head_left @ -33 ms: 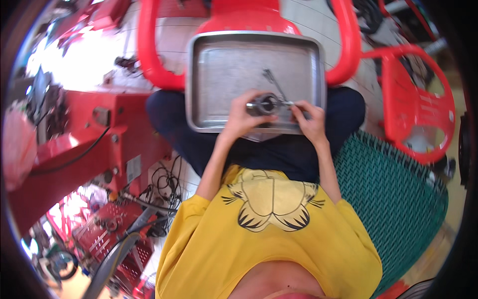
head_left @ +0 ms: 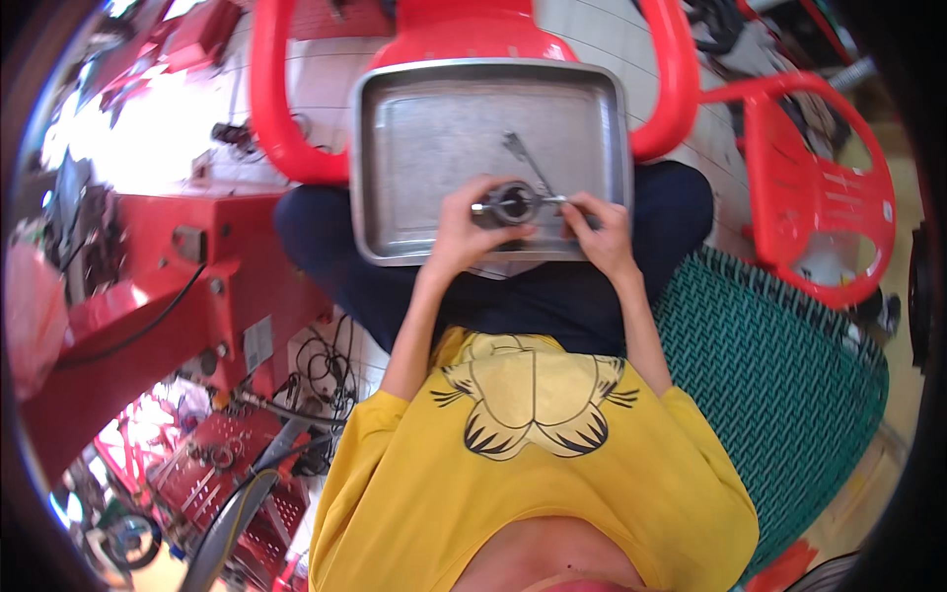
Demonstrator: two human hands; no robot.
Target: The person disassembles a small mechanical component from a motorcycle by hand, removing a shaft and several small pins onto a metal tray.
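Over the near part of a shallow metal tray [head_left: 370,148], my left hand [head_left: 462,229] is closed around a dark, round metal part [head_left: 513,203] with a wide bore facing up. The fingers and thumb of my right hand [head_left: 600,232] pinch a thin metal rod [head_left: 554,199], whose tip meets the right side of that part. Whether the tip is inside it or only touching, I cannot tell. Just beyond, a slim dark tool [head_left: 523,153] with a forked end, like a spanner, lies slanted on the tray floor.
The tray rests between my legs against a red plastic chair [head_left: 473,37]. Another red chair [head_left: 819,187] and a green woven seat [head_left: 779,395] stand to the right. On the left are a red metal machine frame [head_left: 168,257], black cables [head_left: 330,360] and a perforated red cart [head_left: 217,464].
The whole scene sits slightly further left in the picture. Both hands, the round part and the rod keep about the same place over the tray.
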